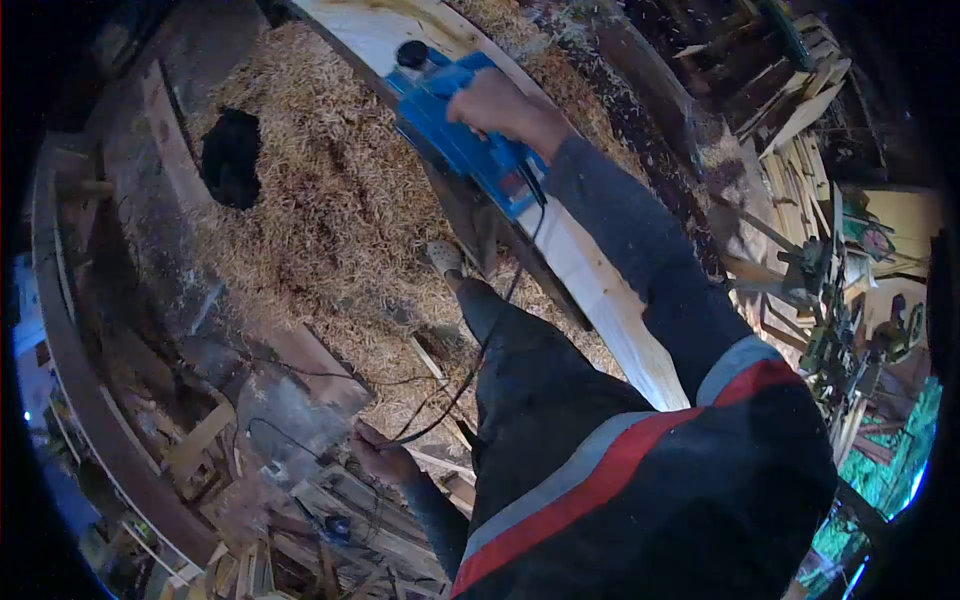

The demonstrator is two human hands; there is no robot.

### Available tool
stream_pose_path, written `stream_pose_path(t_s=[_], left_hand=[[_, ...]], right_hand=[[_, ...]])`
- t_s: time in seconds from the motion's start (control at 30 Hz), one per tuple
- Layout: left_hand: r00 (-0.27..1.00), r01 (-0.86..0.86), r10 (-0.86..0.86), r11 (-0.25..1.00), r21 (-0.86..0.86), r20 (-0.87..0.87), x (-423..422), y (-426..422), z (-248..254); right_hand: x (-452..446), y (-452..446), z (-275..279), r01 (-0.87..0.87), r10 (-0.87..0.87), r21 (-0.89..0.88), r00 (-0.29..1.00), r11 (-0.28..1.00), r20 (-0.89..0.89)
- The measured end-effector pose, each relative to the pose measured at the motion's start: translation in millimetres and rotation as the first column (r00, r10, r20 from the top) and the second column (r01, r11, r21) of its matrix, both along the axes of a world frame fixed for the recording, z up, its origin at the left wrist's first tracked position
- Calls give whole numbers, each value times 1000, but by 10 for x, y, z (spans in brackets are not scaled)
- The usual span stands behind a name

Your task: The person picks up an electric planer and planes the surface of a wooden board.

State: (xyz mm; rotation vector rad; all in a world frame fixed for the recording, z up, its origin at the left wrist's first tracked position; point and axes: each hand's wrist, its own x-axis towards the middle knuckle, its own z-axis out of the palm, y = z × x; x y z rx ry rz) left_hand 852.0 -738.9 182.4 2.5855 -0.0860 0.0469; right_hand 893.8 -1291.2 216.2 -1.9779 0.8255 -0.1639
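My right hand (498,108) is wrapped round the handle of a blue electric hand planer (445,125) with a black knob at its front. The planer rests on a long pale wooden board (600,285) that runs from the top of the view down towards my body. A dark power cord (512,290) comes from the planer's rear and loops down to my left hand (385,455). That hand is low at my left side, with its fingers closed on the cord.
Wood shavings (320,170) lie thick over the floor beside the board. A black heap (231,158) sits among them. Scrap wood (350,500) is piled at the lower left, and more lumber (800,190) stands at the right. My shoe (443,258) is near the board.
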Motion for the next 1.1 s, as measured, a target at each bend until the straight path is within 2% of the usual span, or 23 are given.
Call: stream_pose_path(t_s=[0.03,0.1,0.17,0.2,0.33,0.43,0.57,0.6,0.67,0.7,0.77,0.83,0.9,0.93,0.97,1.0,1.07,1.1], left_hand=[[1000,9,-9,1000,4,-20,223,-125,-50],[1000,8,-13,986,-168,-28,594,-299,-172],[996,-30,13,982,-186,-92,819,-600,-91],[991,-69,43,975,-210,-126,897,-733,-61],[985,14,-57,967,-254,-161,988,-945,-132],[968,-36,-30,965,-258,-248,926,-1017,-86],[990,6,-38,974,-227,-137,751,-759,-52],[990,23,-54,972,-232,-128,691,-647,-1],[987,5,-12,999,-46,-158,540,-412,100],[987,36,-44,998,-50,-154,452,-259,74],[998,69,-69,972,-225,4,272,46,-77],[983,178,-164,964,-199,85,99,168,-75],[959,263,-237,950,-171,156,-118,252,-133],[970,242,-230,917,-316,75,-241,313,-191],[970,212,-243,869,-446,-12,-346,368,-219],[957,256,-291,856,-449,-8,-429,369,-219],[866,463,-497,759,-457,52,-649,312,-200],[828,510,-558,722,-467,42,-738,336,-192]], right_hand=[[282,-111,148,72,-71,48,997,996,-26],[826,-603,-79,-146,126,-258,988,955,-95],[1230,-755,147,-67,57,-64,989,996,-137],[1452,-896,129,-56,50,-47,992,997,-118],[1962,-1210,-71,-55,53,-50,997,997,-56],[2000,-1259,-143,-58,55,-70,998,996,-37],[1647,-1018,-53,-55,51,-115,998,992,-36],[1477,-915,-21,-54,49,-131,998,990,-40],[1034,-626,40,-48,38,-150,997,988,-70],[754,-461,100,-44,29,-163,995,986,-92],[43,-106,127,-77,41,-198,982,977,-183],[-815,160,-139,-282,184,-293,929,914,-322],[-1882,874,259,30,-34,-18,924,999,-381],[-2428,1127,58,77,-104,-102,948,992,-299],[-2953,1462,153,167,-176,-55,942,984,-285],[-3449,1814,265,266,-258,-8,927,964,-273],[-4410,2397,354,322,-336,-96,919,942,-209],[-4897,2708,248,340,-355,-105,912,935,-208]])
